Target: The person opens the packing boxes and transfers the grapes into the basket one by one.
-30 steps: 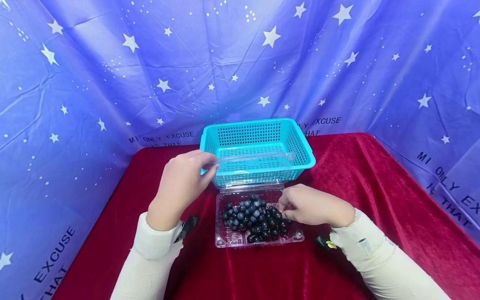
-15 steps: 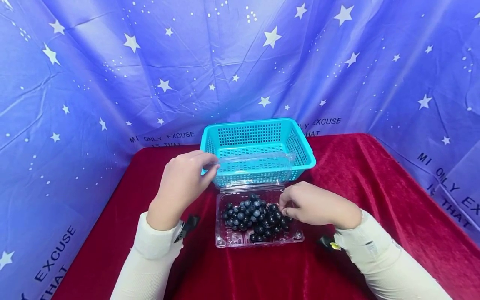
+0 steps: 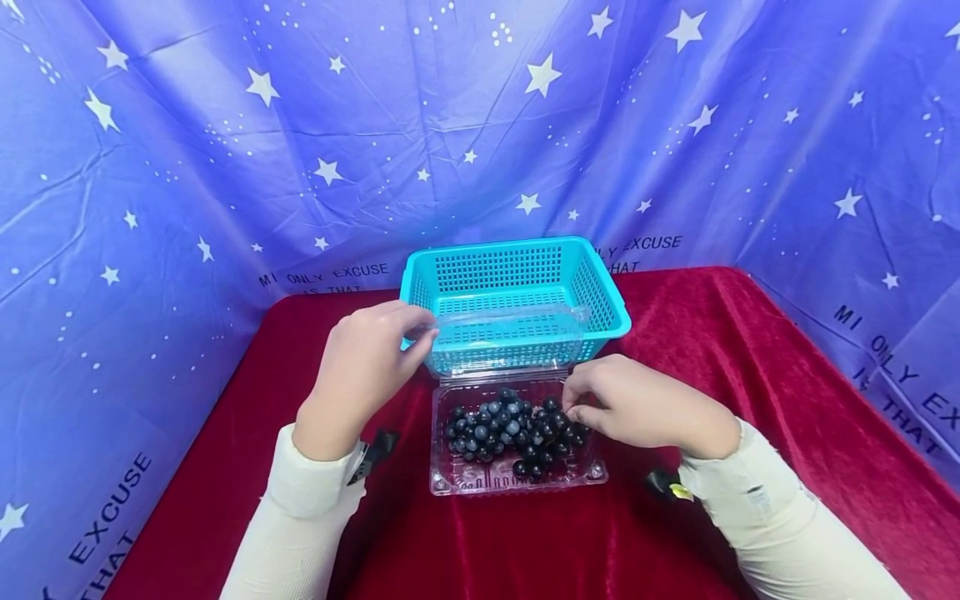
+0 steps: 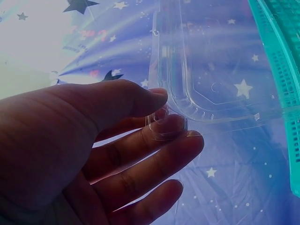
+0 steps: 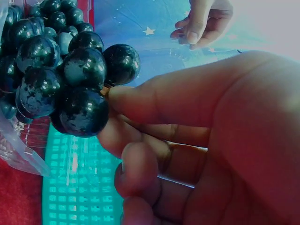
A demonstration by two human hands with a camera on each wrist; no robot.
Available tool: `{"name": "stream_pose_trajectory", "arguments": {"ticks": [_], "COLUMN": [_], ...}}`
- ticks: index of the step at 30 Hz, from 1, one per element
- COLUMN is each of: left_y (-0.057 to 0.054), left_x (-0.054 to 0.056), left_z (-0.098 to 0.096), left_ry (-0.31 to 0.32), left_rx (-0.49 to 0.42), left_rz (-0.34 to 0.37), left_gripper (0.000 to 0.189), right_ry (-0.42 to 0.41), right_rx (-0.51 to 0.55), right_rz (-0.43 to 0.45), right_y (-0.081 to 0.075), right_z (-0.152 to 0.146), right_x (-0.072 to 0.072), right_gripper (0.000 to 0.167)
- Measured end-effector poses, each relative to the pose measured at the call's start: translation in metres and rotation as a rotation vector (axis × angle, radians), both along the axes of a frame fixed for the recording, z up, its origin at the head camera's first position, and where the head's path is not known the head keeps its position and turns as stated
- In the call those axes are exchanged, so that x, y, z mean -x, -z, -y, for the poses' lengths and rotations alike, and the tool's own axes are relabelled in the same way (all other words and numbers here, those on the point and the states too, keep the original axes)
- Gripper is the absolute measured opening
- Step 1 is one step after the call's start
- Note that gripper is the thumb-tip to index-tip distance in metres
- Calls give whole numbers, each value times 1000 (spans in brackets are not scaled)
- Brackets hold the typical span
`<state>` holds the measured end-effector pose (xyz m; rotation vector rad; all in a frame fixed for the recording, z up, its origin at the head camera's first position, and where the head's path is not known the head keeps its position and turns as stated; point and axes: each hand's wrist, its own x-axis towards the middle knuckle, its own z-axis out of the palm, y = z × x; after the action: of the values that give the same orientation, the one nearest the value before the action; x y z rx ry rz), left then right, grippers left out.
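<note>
On the blue star-printed curtain (image 3: 420, 125) before me I read black capitals. Left of the frame's centre ran "MI ONLY EXCUSE", with "IS THAT" beneath, its lower edge partly hidden. Just right of centre I made out "LY EXCUSE" over "HAT", the first letters lost to me. Low in the left of the frame, "EXCUSE" climbed steeply above "THAT". At the right edge, "MI ONLY EX" slanted down until the frame cut it, "IS THAT" below. Moulded marks in my clear tray (image 3: 517, 488), bottom centre, were too small to read.
</note>
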<state>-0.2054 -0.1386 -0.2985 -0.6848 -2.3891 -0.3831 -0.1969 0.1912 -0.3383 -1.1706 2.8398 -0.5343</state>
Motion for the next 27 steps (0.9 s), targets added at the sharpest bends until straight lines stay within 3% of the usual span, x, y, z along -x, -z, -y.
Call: {"name": "stream_pose_trajectory", "arguments": {"ticks": [27], "left_y": [-1], "left_x": [0], "left_z": [0], "left_ry": [9], "left_rx": [-4], "left_rz": [0], "left_gripper": [9], "right_ry": [38], "right_rx": [90], "right_rz": [-108], "right_y": [-22], "right_z": [-15], "right_x": [-8], "right_gripper": [19]}}
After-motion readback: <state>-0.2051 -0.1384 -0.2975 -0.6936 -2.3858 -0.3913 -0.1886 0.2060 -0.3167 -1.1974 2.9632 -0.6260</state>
